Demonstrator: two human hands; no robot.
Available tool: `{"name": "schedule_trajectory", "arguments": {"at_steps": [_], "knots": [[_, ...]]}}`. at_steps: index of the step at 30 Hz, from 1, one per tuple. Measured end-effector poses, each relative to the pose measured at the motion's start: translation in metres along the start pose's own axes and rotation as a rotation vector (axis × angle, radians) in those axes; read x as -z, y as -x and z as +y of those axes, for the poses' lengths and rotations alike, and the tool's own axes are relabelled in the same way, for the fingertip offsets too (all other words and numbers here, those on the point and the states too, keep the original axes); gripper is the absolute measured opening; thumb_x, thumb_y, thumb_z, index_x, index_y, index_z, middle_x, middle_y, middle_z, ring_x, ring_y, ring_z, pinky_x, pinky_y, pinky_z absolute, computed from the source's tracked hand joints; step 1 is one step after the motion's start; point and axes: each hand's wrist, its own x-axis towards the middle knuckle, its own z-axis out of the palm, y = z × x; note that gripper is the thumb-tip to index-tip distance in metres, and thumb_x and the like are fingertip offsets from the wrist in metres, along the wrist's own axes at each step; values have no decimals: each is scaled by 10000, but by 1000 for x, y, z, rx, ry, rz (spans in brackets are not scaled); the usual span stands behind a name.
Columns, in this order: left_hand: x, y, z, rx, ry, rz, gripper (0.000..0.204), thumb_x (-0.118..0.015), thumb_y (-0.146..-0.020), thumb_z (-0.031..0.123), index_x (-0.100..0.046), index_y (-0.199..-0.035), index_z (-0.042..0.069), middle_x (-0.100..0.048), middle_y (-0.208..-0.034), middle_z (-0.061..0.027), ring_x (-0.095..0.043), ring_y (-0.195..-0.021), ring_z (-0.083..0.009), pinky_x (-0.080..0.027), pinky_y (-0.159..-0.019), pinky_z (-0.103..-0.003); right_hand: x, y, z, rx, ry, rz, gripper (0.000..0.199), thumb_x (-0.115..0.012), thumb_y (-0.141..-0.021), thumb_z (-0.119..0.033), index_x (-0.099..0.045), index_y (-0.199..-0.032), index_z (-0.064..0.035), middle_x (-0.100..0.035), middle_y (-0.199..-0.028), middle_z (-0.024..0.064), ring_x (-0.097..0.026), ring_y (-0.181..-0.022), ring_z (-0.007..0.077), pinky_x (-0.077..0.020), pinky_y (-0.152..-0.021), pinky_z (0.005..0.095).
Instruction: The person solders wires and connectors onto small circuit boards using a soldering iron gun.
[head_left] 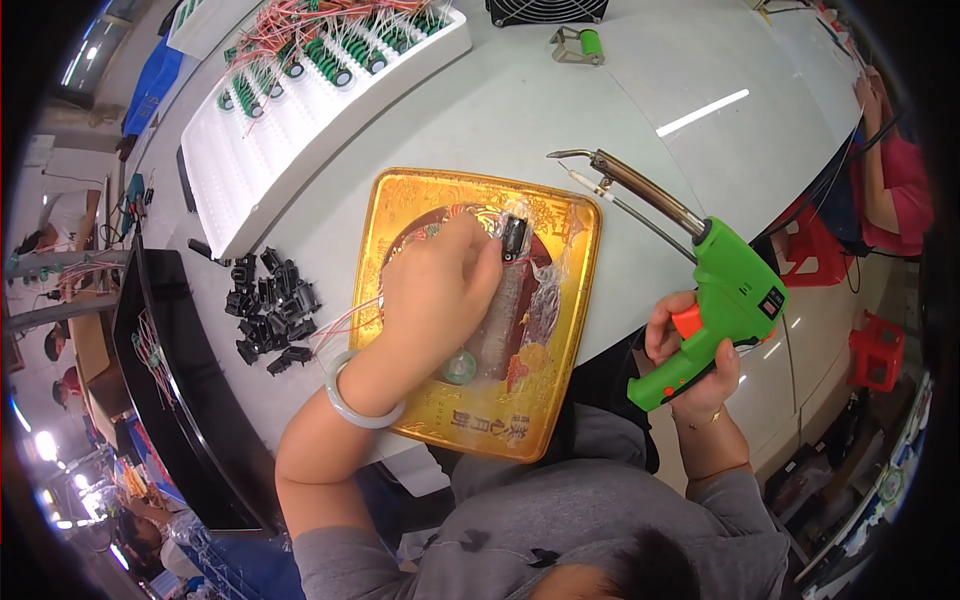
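My left hand [440, 275] is closed in a pinch over a gold tin lid [480, 420], its fingertips at a small black plastic part [514, 238]. Thin red and white wires [345, 325] trail out from under this hand toward the left. My right hand [700, 365] is wrapped round the handle of a green soldering gun [735, 285], fingers by its orange trigger. The gun's metal tip and thin feed tube point left, above the lid's far right corner and apart from the black part. A small round greenish piece [460, 367] lies on the lid near my left wrist.
A pile of black plastic parts [270, 305] lies left of the lid. Farther back stands a white tray [235, 185] of green circuit boards with red wires. A solder spool on a stand [580, 45] and a black fan [547, 10] are at the back. A black tray [185, 400] stands at left.
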Motion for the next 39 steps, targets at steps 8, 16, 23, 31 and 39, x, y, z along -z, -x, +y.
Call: {"name": "schedule_trajectory", "arguments": {"at_steps": [8,16,23,31,39], "knots": [[3,1,-2,-43,63,-24,119,-579,-755,147,-520,-809,59,-576,-603,-93,-566,-536,-268,-433,-511,-362,-3,-57,-6,39,-246,-69,561,-470,-792,-397,-429,-1199,-13,-454,-1193,240,-160,-1300,331,-227,-1019,393],[15,-6,-9,-45,211,-188,230,-603,-749,130,-487,-935,60,-550,-601,-80,-541,-550,-217,-415,-520,-311,-2,-88,-15,-174,-293,-162,507,-346,-857,-281,-364,-1212,80,-460,-1193,224,-326,-1219,333,-244,-1028,391],[9,-8,-18,-45,460,-301,178,-611,-750,101,-547,-909,56,-548,-680,-52,-499,-603,-132,-405,-566,-245,6,-77,-19,-179,-317,-188,516,-333,-881,-320,-366,-1207,79,-458,-1196,211,-309,-1228,349,-233,-1029,411],[8,3,4,-140,360,-322,58,-627,-731,24,-590,-775,15,-518,-726,-39,-505,-694,-138,-411,-639,-249,8,-34,-24,-146,-168,-146,638,-423,-778,-435,-410,-1196,47,-260,-1334,276,-188,-1285,348,-83,-1055,404],[10,19,23,-395,103,-151,133,-681,-647,28,-612,-758,51,-465,-774,-67,-501,-717,-215,-424,-614,-286,9,-23,-18,-81,-20,-108,618,-514,-742,-486,-445,-1099,15,-193,-1328,336,-180,-1282,382,-143,-1054,407]]}}
